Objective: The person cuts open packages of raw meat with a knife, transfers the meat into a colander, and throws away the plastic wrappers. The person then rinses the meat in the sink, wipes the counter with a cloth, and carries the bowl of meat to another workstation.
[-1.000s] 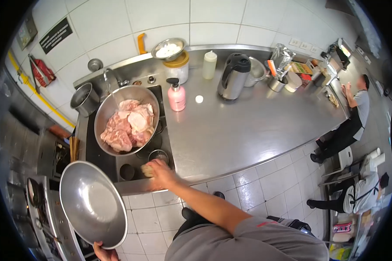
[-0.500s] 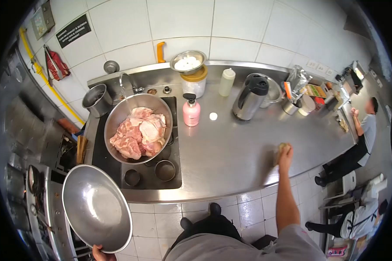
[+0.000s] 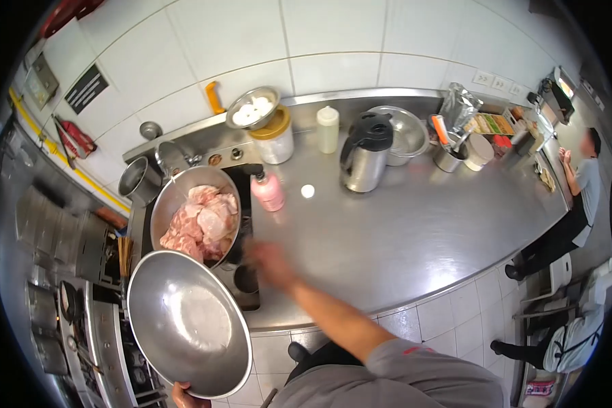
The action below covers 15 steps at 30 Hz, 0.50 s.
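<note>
L hand (image 3: 189, 396) grips near rim of lg steel bowl (image 3: 183, 319), tilted, near left, meat bowl (image 3: 166, 207) just beyond; R hand (image 3: 268, 264) blurred by worktop's (image 3: 360, 238) left end, can't tell if holding anything. Best: firm L grip, rim clear of meat bowl, smooth R strokes.

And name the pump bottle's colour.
The pump bottle is pink, with a black top; head view.

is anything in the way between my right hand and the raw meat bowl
Nothing visible stands between the right hand and the raw meat bowl. From the front, the empty bowl in the left hand overlaps the raw meat bowl's near edge in view; whether they touch is unclear.
</note>
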Each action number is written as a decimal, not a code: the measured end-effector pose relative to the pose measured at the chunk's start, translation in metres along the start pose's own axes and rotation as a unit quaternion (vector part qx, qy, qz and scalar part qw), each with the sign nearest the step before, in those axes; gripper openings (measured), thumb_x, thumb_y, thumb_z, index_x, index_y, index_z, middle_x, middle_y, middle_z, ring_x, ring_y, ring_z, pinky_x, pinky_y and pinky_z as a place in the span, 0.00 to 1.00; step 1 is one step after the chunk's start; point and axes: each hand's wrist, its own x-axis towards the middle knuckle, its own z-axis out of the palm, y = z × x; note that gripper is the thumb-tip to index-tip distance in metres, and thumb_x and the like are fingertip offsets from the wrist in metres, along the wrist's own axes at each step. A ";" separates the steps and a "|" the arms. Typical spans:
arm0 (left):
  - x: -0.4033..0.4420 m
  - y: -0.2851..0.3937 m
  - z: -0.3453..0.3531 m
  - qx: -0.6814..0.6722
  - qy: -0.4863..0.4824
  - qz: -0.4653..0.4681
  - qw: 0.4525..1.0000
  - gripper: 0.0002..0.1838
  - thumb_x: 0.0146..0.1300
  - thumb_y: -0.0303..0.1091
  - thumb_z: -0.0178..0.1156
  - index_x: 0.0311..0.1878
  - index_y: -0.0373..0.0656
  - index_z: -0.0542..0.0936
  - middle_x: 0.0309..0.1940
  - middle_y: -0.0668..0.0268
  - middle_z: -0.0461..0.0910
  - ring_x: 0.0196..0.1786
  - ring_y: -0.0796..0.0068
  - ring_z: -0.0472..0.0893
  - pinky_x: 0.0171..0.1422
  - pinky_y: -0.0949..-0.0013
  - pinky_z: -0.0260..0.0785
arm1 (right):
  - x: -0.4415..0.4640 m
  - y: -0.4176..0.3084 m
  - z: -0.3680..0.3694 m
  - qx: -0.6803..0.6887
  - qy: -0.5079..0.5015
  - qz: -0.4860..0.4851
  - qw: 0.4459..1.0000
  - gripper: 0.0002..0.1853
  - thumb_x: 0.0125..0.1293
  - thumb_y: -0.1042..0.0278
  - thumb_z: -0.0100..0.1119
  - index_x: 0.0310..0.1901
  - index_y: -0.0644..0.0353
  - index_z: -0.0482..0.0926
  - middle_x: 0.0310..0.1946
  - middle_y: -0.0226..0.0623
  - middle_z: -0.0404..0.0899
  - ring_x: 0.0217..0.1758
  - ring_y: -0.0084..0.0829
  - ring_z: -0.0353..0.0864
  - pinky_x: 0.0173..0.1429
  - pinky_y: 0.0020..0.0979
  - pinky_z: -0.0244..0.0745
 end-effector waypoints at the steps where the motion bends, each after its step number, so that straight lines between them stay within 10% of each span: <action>1: 0.001 -0.004 0.012 -0.001 -0.025 -0.001 1.000 0.32 0.45 0.33 0.55 0.58 0.35 0.73 0.58 0.57 0.76 0.60 0.54 0.75 0.67 0.53 0.67 | -0.001 -0.019 0.010 0.008 0.000 -0.012 1.000 0.16 0.60 0.77 0.56 0.50 0.61 0.80 0.47 0.47 0.82 0.47 0.47 0.81 0.56 0.42 0.76; 6: -0.002 -0.024 0.066 -0.001 -0.126 0.006 0.992 0.30 0.49 0.31 0.56 0.58 0.29 0.73 0.55 0.54 0.77 0.58 0.54 0.76 0.68 0.51 0.67 | -0.012 -0.058 -0.067 0.202 0.034 0.383 0.901 0.17 0.72 0.64 0.57 0.59 0.58 0.76 0.39 0.31 0.81 0.42 0.25 0.79 0.47 0.30 0.78; 7: -0.005 -0.028 0.078 0.001 -0.128 -0.006 0.992 0.28 0.49 0.30 0.56 0.56 0.28 0.74 0.53 0.52 0.78 0.57 0.53 0.77 0.66 0.50 0.69 | -0.027 -0.048 -0.117 0.295 0.005 0.326 0.898 0.21 0.74 0.57 0.54 0.62 0.58 0.73 0.41 0.31 0.80 0.42 0.25 0.79 0.45 0.31 0.78; 8: -0.007 -0.033 0.089 0.001 -0.125 -0.014 0.992 0.26 0.49 0.29 0.56 0.53 0.27 0.75 0.51 0.51 0.78 0.55 0.53 0.78 0.64 0.49 0.70 | -0.053 0.057 -0.114 0.469 0.203 0.218 0.832 0.21 0.77 0.53 0.48 0.62 0.57 0.72 0.44 0.33 0.80 0.41 0.28 0.80 0.48 0.33 0.79; 10: 0.003 -0.052 0.097 0.015 -0.123 -0.051 0.991 0.22 0.50 0.27 0.57 0.50 0.25 0.76 0.47 0.50 0.80 0.52 0.52 0.79 0.63 0.48 0.71 | -0.097 0.062 -0.244 0.247 0.202 0.247 0.915 0.20 0.78 0.54 0.42 0.57 0.59 0.76 0.50 0.38 0.81 0.51 0.34 0.81 0.59 0.38 0.77; 11: 0.005 -0.064 0.111 0.007 -0.120 -0.056 0.991 0.21 0.50 0.25 0.57 0.49 0.25 0.77 0.44 0.51 0.81 0.49 0.53 0.80 0.63 0.49 0.72 | -0.111 0.076 -0.309 0.437 0.241 0.192 0.845 0.19 0.78 0.57 0.43 0.55 0.60 0.78 0.52 0.38 0.81 0.53 0.34 0.81 0.58 0.38 0.77; 12: 0.003 -0.071 0.129 0.029 -0.134 -0.071 0.988 0.21 0.51 0.25 0.59 0.49 0.25 0.78 0.44 0.52 0.82 0.48 0.55 0.81 0.63 0.51 0.72 | -0.142 0.096 -0.372 -0.003 0.266 0.192 0.945 0.18 0.78 0.59 0.43 0.56 0.60 0.78 0.53 0.39 0.81 0.52 0.34 0.82 0.59 0.37 0.77; 15: 0.014 -0.112 0.186 0.072 -0.188 -0.089 0.975 0.23 0.52 0.26 0.58 0.53 0.29 0.78 0.46 0.53 0.82 0.50 0.59 0.80 0.60 0.52 0.73 | -0.196 0.055 -0.458 0.015 0.419 0.250 0.873 0.19 0.70 0.65 0.56 0.59 0.65 0.77 0.52 0.41 0.81 0.55 0.33 0.80 0.60 0.33 0.75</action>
